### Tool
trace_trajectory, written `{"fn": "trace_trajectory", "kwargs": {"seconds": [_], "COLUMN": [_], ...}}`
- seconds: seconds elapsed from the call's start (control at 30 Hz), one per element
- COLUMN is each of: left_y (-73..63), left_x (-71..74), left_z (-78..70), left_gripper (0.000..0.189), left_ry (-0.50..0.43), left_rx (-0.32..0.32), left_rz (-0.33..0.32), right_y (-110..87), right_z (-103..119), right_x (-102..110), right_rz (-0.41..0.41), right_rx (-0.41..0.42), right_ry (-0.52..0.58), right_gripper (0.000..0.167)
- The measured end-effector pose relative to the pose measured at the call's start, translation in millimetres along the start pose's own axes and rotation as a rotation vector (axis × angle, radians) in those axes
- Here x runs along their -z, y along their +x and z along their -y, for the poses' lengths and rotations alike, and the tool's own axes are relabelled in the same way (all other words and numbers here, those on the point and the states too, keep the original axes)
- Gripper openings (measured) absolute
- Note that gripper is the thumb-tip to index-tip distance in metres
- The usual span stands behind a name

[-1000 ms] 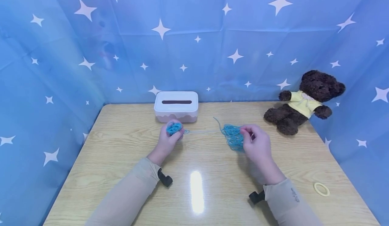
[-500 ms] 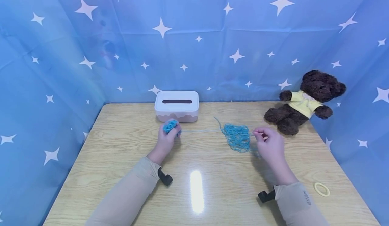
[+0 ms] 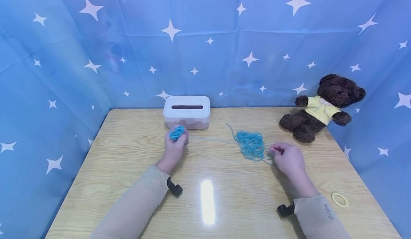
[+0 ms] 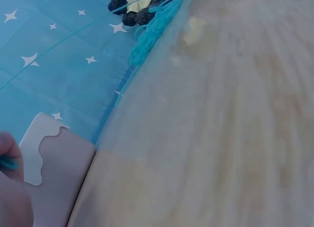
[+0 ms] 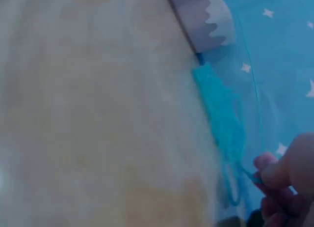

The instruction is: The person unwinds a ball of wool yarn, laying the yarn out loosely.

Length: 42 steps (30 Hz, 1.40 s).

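Note:
My left hand grips a small wound bundle of blue yarn in front of the tissue box. From it a thin strand runs rightward past a loose heap of the same yarn lying on the table. My right hand is just right of that heap, thumb and forefinger pinching yarn. In the right wrist view, the pinched strand leads back into the heap. The left wrist view shows only part of the left hand at its edge, with a bit of yarn in it.
The white and mauve tissue box stands at the table's back edge. A brown teddy bear in a yellow shirt sits at the back right. Near the right front lies a pale yellow ring. Blue star-patterned curtain surrounds the table.
My right hand has moved right and slightly toward me, off the yarn heap, drawing a strand out. My left hand has shifted slightly left with its bundle.

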<state>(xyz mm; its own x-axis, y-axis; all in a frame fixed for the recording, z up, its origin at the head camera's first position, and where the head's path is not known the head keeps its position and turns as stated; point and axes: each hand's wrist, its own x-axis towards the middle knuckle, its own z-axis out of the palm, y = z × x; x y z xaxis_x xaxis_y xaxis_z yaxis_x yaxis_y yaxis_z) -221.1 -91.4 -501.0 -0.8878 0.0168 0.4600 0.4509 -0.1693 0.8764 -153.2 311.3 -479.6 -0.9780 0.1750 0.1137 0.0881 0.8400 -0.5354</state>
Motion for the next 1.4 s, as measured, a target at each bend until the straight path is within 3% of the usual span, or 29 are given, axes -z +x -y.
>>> {"fn": "trace_trajectory", "kwargs": {"seconds": [0.1,0.23,0.37,0.5,0.6,0.7,0.8,1.03,1.17,1.4], "left_y": [-0.8,-1.4,-1.2,-1.3,-1.5,-2.0,-2.5,-1.8,-0.6,-1.4], "left_x": [-0.1,-0.9,-1.5,-2.2,-2.4,-3.0,-3.4,-4.6,-4.3,-1.7], "left_z": [-0.9,-2.1,-1.1,-2.0,-2.2,-1.7,-0.8,-1.9,-3.0,-3.2], "left_gripper": [0.012,0.014,0.014,0.013,0.013,0.012,0.011,0.010,0.009,0.008], "left_ry": [0.055,0.051,0.033,0.020,0.003,-0.005,0.001,0.038,0.076,0.095], "left_rx": [0.039,0.079,0.087,0.081,0.080,0.082,0.087,0.107,0.132,0.148], "left_rz": [0.072,0.158,0.186,0.209,0.225,0.236,0.241,0.245,0.249,0.294], "right_y": [-0.1,-0.7,-2.3,-3.2,-4.7,-6.9,-8.1,-7.1,-6.8,-3.2], "right_z": [0.5,7.6,25.2,59.0,90.6,120.8,145.1,169.3,165.9,148.9], "right_x": [-4.6,-6.2,-5.9,-17.3,-35.2,-56.8,-76.3,-92.6,-85.8,-66.4], "right_rz": [0.071,0.103,0.059,0.034,0.133,0.260,0.318,0.227,0.170,-0.008], "right_rx": [0.017,0.027,0.058,0.193,0.307,0.353,0.377,0.398,0.390,0.416], "right_ry": [-0.022,-0.016,0.046,0.146,0.201,0.258,0.293,0.281,0.310,0.373], "right_gripper": [0.022,0.022,0.022,0.023,0.032,0.043,0.044,0.019,0.011,0.009]}}
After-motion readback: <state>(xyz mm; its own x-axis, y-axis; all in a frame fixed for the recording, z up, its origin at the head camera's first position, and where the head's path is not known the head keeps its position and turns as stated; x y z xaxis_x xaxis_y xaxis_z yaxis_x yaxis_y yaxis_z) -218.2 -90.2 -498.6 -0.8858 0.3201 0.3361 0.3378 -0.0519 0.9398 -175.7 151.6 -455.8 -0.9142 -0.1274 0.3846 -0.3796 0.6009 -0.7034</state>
